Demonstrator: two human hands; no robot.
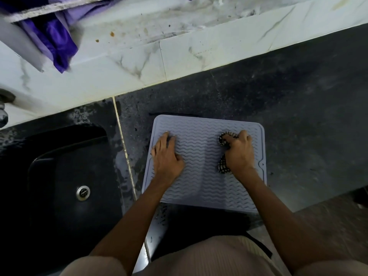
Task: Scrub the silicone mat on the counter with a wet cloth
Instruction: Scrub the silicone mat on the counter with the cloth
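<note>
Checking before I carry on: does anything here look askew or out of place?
Yes. The mat lies slightly askew, and its near edge overhangs the counter. The left hand presses it flat while the right hand grips the cloth.

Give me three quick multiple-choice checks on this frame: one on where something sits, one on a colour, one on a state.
1. Where is the sink relative to the silicone mat?
A. On the person's left of it
B. On the person's right of it
C. Under it

2. What colour is the mat?
A. Bright red
B. Pale lavender-grey
C. Dark green

3. What is the right hand doing?
A. Hanging free off the counter
B. Lying flat and empty on the mat
C. Its grip is closed round a checked cloth on the mat

Answers:
1 A: the dark basin with its drain lies beyond the left hand.
2 B: the ribbed surface reads pale lavender-grey.
3 C: the cloth shows at both ends of the curled fingers, while the left hand lies flat on the mat.
</note>
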